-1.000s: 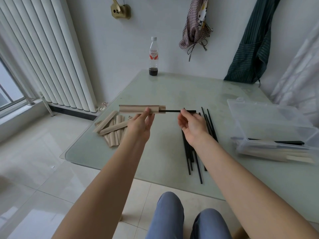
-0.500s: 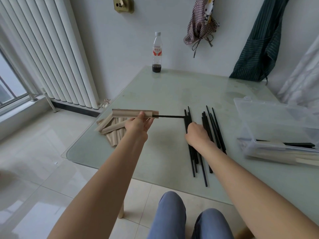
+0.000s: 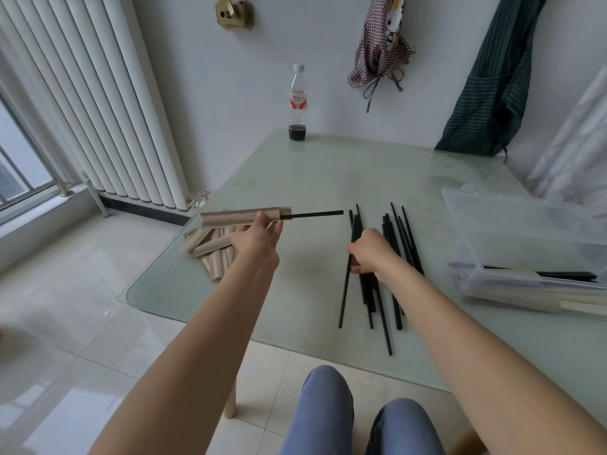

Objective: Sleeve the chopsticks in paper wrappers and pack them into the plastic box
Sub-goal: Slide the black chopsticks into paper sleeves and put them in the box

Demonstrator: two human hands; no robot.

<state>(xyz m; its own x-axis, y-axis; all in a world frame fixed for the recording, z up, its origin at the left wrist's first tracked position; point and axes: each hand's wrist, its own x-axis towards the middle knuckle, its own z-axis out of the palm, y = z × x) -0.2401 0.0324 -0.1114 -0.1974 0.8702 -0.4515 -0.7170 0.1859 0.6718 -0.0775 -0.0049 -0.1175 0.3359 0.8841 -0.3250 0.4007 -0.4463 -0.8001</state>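
Right hand [image 3: 371, 249] dropped from sleeved chopstick [image 3: 312, 214], now gripping loose chopstick [image 3: 345, 284].

Glossy glass table [image 3: 328, 178], paper wrappers [image 3: 210, 251]

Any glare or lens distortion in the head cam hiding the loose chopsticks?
Head view: soft daylight, only mild sheen on the glass table, loose chopsticks stay crisp; wide-angle bending bows the radiator and stretches the forearms; the clear plastic box reads hazy.

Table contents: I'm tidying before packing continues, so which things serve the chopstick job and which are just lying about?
Job:
paper wrapper with chopstick
loose black chopsticks
spare paper wrappers
plastic box

Lying about:
drink bottle
hanging checked cloth
green striped apron
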